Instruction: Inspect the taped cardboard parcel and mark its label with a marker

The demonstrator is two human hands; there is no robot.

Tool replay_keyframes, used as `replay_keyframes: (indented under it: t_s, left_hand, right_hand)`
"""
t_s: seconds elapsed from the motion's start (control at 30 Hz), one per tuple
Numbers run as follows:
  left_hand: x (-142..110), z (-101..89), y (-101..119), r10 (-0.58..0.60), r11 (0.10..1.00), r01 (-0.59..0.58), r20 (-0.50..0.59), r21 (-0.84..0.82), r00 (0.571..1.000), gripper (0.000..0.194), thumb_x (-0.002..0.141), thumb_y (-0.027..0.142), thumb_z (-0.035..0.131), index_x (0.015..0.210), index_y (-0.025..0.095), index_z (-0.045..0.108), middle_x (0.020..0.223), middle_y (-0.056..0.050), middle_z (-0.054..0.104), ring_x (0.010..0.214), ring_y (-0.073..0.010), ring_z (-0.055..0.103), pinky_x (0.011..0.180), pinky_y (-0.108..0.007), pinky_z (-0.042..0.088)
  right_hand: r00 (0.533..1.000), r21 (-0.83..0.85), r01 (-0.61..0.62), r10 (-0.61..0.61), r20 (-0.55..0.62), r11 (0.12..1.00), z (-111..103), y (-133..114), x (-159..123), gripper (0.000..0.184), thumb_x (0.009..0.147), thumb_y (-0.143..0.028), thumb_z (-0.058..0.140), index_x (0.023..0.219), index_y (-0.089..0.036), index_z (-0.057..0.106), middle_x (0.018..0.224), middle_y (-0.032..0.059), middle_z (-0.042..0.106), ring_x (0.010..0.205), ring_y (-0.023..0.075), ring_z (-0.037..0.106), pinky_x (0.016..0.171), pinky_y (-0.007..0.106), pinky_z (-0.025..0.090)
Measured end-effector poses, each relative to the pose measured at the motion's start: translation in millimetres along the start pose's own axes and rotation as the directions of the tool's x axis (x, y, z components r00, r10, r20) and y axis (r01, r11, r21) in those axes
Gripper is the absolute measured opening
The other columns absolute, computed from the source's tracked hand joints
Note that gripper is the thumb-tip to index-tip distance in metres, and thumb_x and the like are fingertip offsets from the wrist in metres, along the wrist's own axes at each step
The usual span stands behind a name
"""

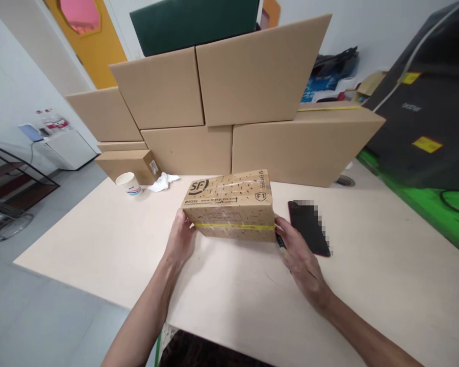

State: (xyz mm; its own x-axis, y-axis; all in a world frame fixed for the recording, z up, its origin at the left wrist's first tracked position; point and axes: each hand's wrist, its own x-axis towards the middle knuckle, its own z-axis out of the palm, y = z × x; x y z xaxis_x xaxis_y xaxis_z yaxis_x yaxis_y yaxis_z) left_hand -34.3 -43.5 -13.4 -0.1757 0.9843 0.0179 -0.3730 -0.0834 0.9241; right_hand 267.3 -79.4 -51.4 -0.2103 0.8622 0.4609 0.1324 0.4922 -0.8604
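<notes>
A brown cardboard box (229,199), printed with "SF" and dark flecks, is between my two hands at the middle of the table. Clear tape runs over its top, and a yellow strip crosses the side facing me. My left hand (180,237) grips the lower left end, its fingers partly hidden behind the box. At the right end, my right hand (300,257) presses its fingers on the box. Under that palm shows a small dark object (280,240) with a lighter part; its kind is mostly hidden. Beside my right hand lies a black tablet-like slab (308,227), partly pixelated.
Stacked plain cartons (263,76) wall off the table's back, with a dark green box (195,25) on top. A paper cup (128,184), crumpled tissue (162,182) and smaller carton (128,165) stand back left. The table's edge (72,285) runs along the left.
</notes>
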Motion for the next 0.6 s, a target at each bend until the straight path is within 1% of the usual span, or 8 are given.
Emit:
replay_keyframes:
  t_s: [0.1,0.2,0.27,0.37,0.43,0.47,0.53,0.6]
  left_hand:
    - [-2.7,4.3,-1.7,-0.088,0.985,0.097,0.062,-0.146,0.994,0.072,0.079,0.082,0.063,0.123,0.025,0.070,0.137,-0.011,0.068,0.123,-0.0315,0.064,0.098,-0.044,0.055]
    - [-4.3,6.4,-1.2,-0.167,0.941,0.202,0.147,-0.271,0.975,0.082,0.082,0.087,0.050,0.126,0.020,0.069,0.132,-0.015,0.071,0.128,-0.0350,0.063,0.101,-0.049,0.054]
    - [-3.9,4.8,-0.9,-0.220,0.915,0.267,0.181,-0.303,0.959,0.077,0.086,0.083,0.050,0.126,0.020,0.068,0.129,-0.015,0.073,0.129,-0.0366,0.063,0.102,-0.053,0.053]
    - [-2.1,-0.9,0.5,-0.256,0.907,0.300,0.177,-0.297,0.950,0.053,0.088,0.062,0.062,0.119,0.020,0.070,0.123,-0.013,0.076,0.128,-0.0370,0.063,0.105,-0.057,0.051]
    - [-1.1,-5.1,2.6,-0.218,0.927,0.253,0.151,-0.276,0.964,0.040,0.082,0.048,0.068,0.110,0.020,0.072,0.115,-0.011,0.078,0.126,-0.0374,0.064,0.106,-0.057,0.050]
    - [-0.8,-6.9,3.9,-0.186,0.940,0.218,0.140,-0.263,0.972,0.037,0.077,0.042,0.070,0.107,0.020,0.072,0.111,-0.010,0.079,0.124,-0.0380,0.064,0.107,-0.057,0.049]
    - [-0.7,-9.6,6.5,-0.122,0.960,0.149,0.125,-0.237,0.985,0.039,0.066,0.032,0.072,0.104,0.021,0.073,0.107,-0.009,0.079,0.122,-0.0389,0.065,0.108,-0.058,0.048]
    - [-0.8,-11.1,9.0,-0.071,0.969,0.092,0.097,-0.229,0.993,0.048,0.057,0.022,0.070,0.105,0.021,0.074,0.109,-0.008,0.079,0.123,-0.0381,0.064,0.111,-0.056,0.046]
  right_hand:
    - [0.984,-0.154,0.175,-0.173,0.027,0.972,-4.8,-9.0,-1.4,0.061,0.103,-0.040,0.049,0.162,-0.036,0.033,0.169,0.0057,0.036,0.157,0.0342,0.032,0.123,0.064,0.036]
    - [0.902,-0.286,0.431,-0.415,0.116,0.856,-10.9,-18.6,-3.6,0.066,0.101,-0.040,0.052,0.163,-0.033,0.032,0.163,0.0074,0.045,0.154,0.0346,0.037,0.122,0.063,0.037]
    - [0.847,-0.331,0.531,-0.504,0.172,0.780,-13.6,-22.9,-5.5,0.069,0.100,-0.042,0.053,0.164,-0.030,0.030,0.158,0.0093,0.052,0.151,0.0347,0.042,0.121,0.063,0.038]
    - [0.814,-0.355,0.579,-0.543,0.205,0.734,-14.1,-23.7,-7.3,0.070,0.099,-0.039,0.054,0.164,-0.028,0.032,0.154,0.0093,0.056,0.150,0.0332,0.044,0.123,0.060,0.036]
    - [0.816,-0.330,0.576,-0.549,0.180,0.748,-13.1,-21.5,-7.1,0.068,0.098,-0.035,0.054,0.163,-0.028,0.034,0.157,0.0076,0.053,0.151,0.0321,0.043,0.125,0.059,0.034]
    - [0.828,-0.309,0.559,-0.538,0.156,0.770,-12.4,-20.1,-6.8,0.067,0.099,-0.035,0.052,0.163,-0.029,0.034,0.160,0.0064,0.050,0.152,0.0319,0.041,0.126,0.058,0.033]
    - [0.879,-0.252,0.475,-0.465,0.103,0.843,-10.4,-17.6,-6.1,0.065,0.101,-0.035,0.050,0.163,-0.030,0.033,0.166,0.0045,0.041,0.155,0.0321,0.036,0.126,0.059,0.033]
    - [0.946,-0.179,0.323,-0.318,0.056,0.929,-6.8,-15.4,-5.7,0.064,0.102,-0.037,0.049,0.163,-0.033,0.032,0.171,0.0029,0.033,0.158,0.0328,0.030,0.126,0.059,0.032]
